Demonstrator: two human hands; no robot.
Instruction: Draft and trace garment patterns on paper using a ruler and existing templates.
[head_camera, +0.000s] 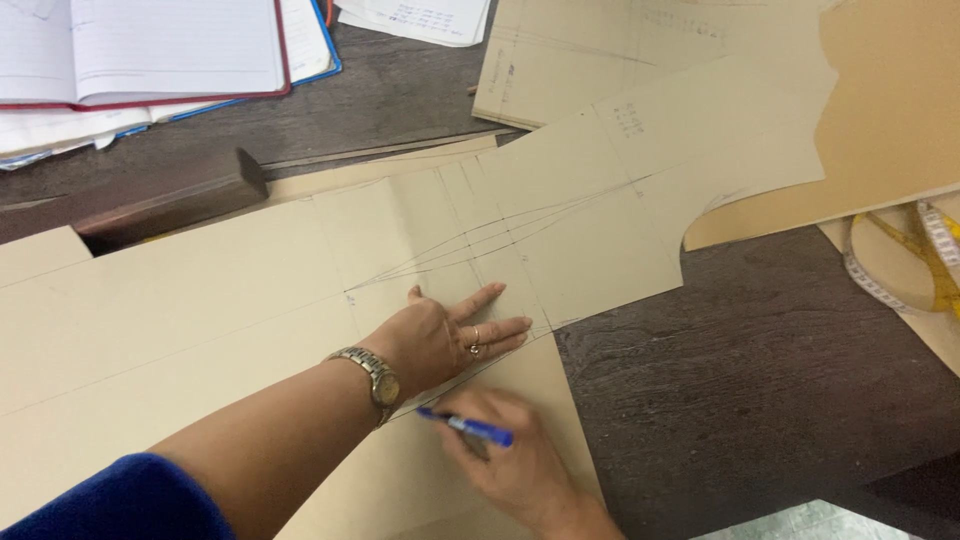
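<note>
Fingers of the left hand spread flat, pinning a brown paper pattern piece mid-tabletop; just nearer, the right hand grips a blue pen, tip at the pattern's slanting lower edge.

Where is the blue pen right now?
In the head view, the blue pen is low and centre, held in the right hand over the brown paper pattern, just below the flat left hand.

My left hand lies flat on the paper pattern; my right hand sits just behind it, the notebook far left.
</note>
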